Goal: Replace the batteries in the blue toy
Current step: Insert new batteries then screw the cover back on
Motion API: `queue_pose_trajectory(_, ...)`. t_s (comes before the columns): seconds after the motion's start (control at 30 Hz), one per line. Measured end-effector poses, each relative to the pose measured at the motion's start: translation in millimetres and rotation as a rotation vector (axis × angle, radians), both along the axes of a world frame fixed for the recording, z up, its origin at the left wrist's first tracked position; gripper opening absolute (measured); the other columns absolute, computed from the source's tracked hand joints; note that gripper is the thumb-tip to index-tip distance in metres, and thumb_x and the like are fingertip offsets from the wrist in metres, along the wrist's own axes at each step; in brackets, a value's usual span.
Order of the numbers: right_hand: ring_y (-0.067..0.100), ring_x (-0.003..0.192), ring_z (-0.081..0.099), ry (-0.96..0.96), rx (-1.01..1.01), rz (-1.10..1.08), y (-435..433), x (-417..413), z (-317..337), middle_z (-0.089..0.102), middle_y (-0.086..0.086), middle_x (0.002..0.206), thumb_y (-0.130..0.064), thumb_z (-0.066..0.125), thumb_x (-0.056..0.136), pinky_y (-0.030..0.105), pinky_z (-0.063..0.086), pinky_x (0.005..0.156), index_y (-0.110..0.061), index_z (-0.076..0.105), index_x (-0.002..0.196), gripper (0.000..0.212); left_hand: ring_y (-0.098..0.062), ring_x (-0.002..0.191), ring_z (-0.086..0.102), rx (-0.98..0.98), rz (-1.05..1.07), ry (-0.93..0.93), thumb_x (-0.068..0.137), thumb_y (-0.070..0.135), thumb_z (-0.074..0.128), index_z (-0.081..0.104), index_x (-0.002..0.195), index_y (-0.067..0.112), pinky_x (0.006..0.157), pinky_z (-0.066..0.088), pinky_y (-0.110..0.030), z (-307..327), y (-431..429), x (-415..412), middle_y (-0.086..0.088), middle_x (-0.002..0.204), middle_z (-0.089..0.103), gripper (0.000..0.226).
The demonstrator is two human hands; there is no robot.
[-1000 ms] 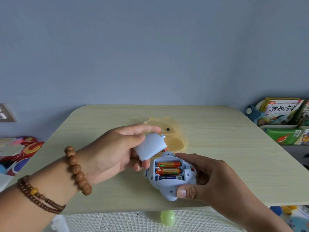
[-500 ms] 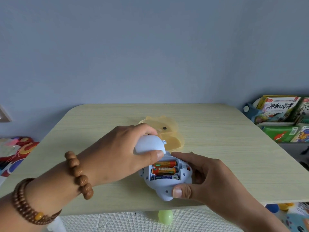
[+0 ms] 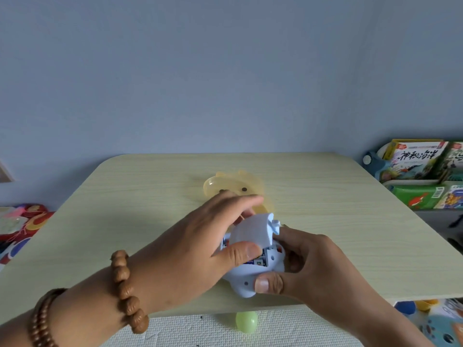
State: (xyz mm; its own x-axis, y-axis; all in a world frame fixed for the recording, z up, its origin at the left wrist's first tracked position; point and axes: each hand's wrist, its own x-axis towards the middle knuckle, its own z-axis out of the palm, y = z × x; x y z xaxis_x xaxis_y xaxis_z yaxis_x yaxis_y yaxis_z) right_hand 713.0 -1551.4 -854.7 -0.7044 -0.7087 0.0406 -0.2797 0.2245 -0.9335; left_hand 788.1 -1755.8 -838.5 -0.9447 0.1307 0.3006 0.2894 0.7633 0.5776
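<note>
Just inside the table's (image 3: 350,221) near edge, the right hand (image 3: 313,269) grips the one blue toy (image 3: 246,281), thumb on its near end. The left hand (image 3: 200,246) pinches one pale battery cover (image 3: 253,231), tilted over the compartment; only a sliver of battery (image 3: 260,259) shows, count unclear. One yellow toy (image 3: 235,186) lies at 12 o'clock, one green ball (image 3: 246,321) at 6 o'clock. Two bead bracelets (image 3: 125,289) ring the left wrist.

One wide-angle view, worn on the person's head, looks forward and down across the worktop (image 3: 350,221) from its near edge toward the far edge and the wall (image 3: 225,71) behind. The left hand (image 3: 198,249) and right hand (image 3: 315,269) sit close under the lens.
</note>
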Motion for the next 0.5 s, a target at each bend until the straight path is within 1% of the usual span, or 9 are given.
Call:
queue_pose_trajectory(0.03,-0.002,0.058,0.055,-0.006,-0.004,-0.004,0.1,-0.5,-0.8,0.071,-0.012,0.072,-0.023,0.094,0.065,0.011,0.043,0.060,-0.030,0.078,0.095,0.035,0.003,0.121,0.054,-0.023,0.001,0.025,0.089,0.055,0.058,0.044,0.143,0.039,0.098,0.043,-0.016,-0.3,-1.2,1.8,0.026,0.124,0.052,0.058)
queue_pose_trajectory(0.1,-0.001,0.061,0.057,-0.016,-0.001,0.000,0.3,-1.0,-1.3,0.072,-0.011,0.074,-0.024,0.094,0.066,0.013,0.045,0.061,-0.030,0.078,0.098,0.037,0.002,0.115,0.059,-0.042,0.027,0.059,0.083,0.056,0.068,0.052,0.136,0.039,0.094,0.045,-0.014,-0.3,-4.5,4.5,0.024,0.120,0.059,0.058)
queue_pose_trajectory(0.2,0.006,0.076,0.070,-0.002,0.016,-0.003,0.1,-0.4,-2.1,0.078,-0.003,0.090,-0.031,0.094,0.064,0.027,0.057,0.071,-0.034,0.076,0.108,0.048,0.005,0.109,0.063,-0.060,0.085,0.078,0.072,0.059,0.077,0.059,0.129,0.038,0.092,0.047,-0.015,0.0,-8.2,7.1,0.022,0.115,0.066,0.063)
queue_pose_trajectory(0.23,0.011,0.080,0.073,0.007,0.020,-0.012,-0.1,-0.5,-3.0,0.078,-0.001,0.095,-0.033,0.094,0.063,0.034,0.059,0.076,-0.036,0.075,0.111,0.051,0.006,0.107,0.063,-0.064,0.099,0.081,0.069,0.060,0.079,0.061,0.127,0.038,0.091,0.047,-0.015,-0.1,-8.2,7.2,0.022,0.114,0.068,0.064)
queue_pose_trajectory(0.3,0.019,0.089,0.076,0.009,0.013,-0.025,-0.8,-1.0,-4.4,0.078,0.002,0.100,-0.034,0.094,0.063,0.041,0.061,0.083,-0.038,0.075,0.114,0.055,0.009,0.103,0.064,-0.053,0.127,0.086,0.064,0.060,0.083,0.067,0.120,0.036,0.089,0.047,-0.011,-0.8,-7.4,7.7,0.024,0.110,0.070,0.063)
queue_pose_trajectory(0.33,0.022,0.091,0.076,0.003,0.006,-0.026,-1.1,-1.1,-4.6,0.079,0.003,0.102,-0.032,0.094,0.063,0.043,0.061,0.084,-0.037,0.075,0.114,0.055,0.011,0.101,0.064,-0.045,0.146,0.089,0.061,0.061,0.083,0.070,0.115,0.036,0.087,0.047,-0.010,-0.6,-6.7,8.3,0.025,0.108,0.072,0.062)
queue_pose_trajectory(0.4,0.022,0.092,0.077,-0.006,0.002,-0.021,-1.2,-1.3,-4.6,0.079,0.003,0.101,-0.029,0.095,0.063,0.040,0.061,0.084,-0.037,0.075,0.113,0.054,0.015,0.097,0.064,-0.029,0.190,0.086,0.056,0.064,0.082,0.073,0.108,0.037,0.085,0.048,-0.009,-0.2,-5.6,9.6,0.028,0.103,0.073,0.060)
queue_pose_trajectory(0.47,0.023,0.092,0.077,-0.019,-0.003,-0.014,-1.1,-0.5,-3.7,0.080,0.001,0.099,-0.024,0.095,0.063,0.036,0.062,0.083,-0.038,0.076,0.111,0.053,0.018,0.093,0.065,-0.015,0.229,0.065,0.051,0.068,0.081,0.073,0.105,0.040,0.083,0.049,-0.009,1.0,-4.4,10.9,0.031,0.099,0.074,0.062)
queue_pose_trajectory(0.5,0.024,0.093,0.077,-0.025,-0.005,-0.014,-1.1,-0.3,-3.6,0.080,0.001,0.099,-0.022,0.095,0.063,0.037,0.062,0.084,-0.038,0.076,0.110,0.054,0.019,0.091,0.064,-0.012,0.242,0.055,0.048,0.069,0.082,0.073,0.104,0.041,0.082,0.049,-0.008,1.5,-4.0,11.3,0.031,0.096,0.074,0.063)
